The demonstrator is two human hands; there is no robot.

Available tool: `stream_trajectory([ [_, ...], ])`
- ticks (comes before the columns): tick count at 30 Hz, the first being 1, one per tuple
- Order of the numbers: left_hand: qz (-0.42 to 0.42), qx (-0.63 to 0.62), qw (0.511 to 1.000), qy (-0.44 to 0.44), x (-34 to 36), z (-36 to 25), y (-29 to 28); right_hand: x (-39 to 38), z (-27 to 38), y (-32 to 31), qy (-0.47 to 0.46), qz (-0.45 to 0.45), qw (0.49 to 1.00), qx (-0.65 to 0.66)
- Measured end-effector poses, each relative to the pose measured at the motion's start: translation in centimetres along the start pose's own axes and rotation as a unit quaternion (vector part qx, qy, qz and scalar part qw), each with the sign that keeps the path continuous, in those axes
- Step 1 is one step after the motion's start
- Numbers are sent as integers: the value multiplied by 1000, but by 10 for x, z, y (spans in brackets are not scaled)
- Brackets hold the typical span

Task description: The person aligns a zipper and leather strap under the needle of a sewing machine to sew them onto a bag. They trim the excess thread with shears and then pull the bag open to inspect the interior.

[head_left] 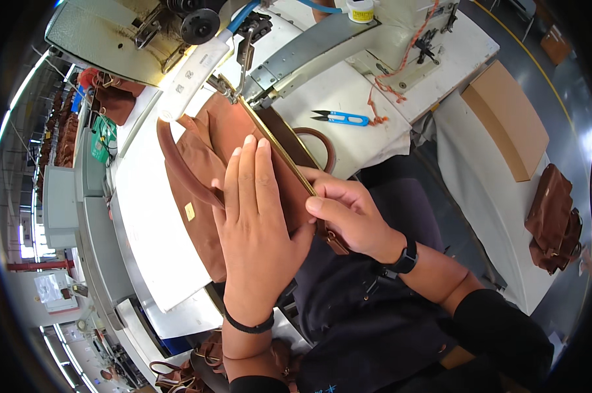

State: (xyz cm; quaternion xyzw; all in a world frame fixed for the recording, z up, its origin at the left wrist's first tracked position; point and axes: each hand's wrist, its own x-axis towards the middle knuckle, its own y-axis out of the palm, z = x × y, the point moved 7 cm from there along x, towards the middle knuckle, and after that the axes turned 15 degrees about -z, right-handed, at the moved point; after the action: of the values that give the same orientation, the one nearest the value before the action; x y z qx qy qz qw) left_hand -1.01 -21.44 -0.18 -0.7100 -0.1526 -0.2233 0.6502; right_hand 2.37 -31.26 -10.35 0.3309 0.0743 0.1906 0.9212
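Note:
A brown handbag (201, 170) lies under the needle end of a sewing machine (322, 56). Along its opening runs a gold metal zipper (279, 145), its upper end at the presser foot. My left hand (253, 203) rests flat on the bag's panel beside the zipper, fingers straight out toward the machine. At the zipper's near end, my right hand (351, 213) pinches the bag's zippered edge between thumb and fingers. A brown tab (335, 243) hangs just below that grip. One rounded handle (178, 160) curves left of my left hand; another handle (325, 147) shows beyond the zipper.
Blue thread snips (340, 118) lie on the white table right of the bag. Orange thread (391, 88) trails by the machine. To the right are a cardboard box (505, 124) and another brown bag (553, 219). More brown bags (201, 363) sit below my left forearm.

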Motion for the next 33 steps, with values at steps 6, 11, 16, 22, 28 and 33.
stream_trajectory([
  [6, 22, -46, 998, -33, 5, 4, 1, 3, -22, -9, 59, 10, 997, 46],
  [11, 30, -51, 998, -14, 10, 4, 5, 6, -7, -7, -36, 5, 999, 1],
  [16, 25, -21, 999, -12, 11, 2, 1, 2, 2, -3, -36, 11, 997, -66],
  [22, 38, 0, 999, -19, 12, 2, -3, -2, 7, -2, 6, -11, 998, -64],
  [28, 4, 21, 1000, -12, 8, 2, 9, 4, 1, -15, -39, -4, 993, -111],
  [33, 3, 24, 999, -26, 4, 3, 16, 7, -2, -18, -24, -9, 996, -86],
])
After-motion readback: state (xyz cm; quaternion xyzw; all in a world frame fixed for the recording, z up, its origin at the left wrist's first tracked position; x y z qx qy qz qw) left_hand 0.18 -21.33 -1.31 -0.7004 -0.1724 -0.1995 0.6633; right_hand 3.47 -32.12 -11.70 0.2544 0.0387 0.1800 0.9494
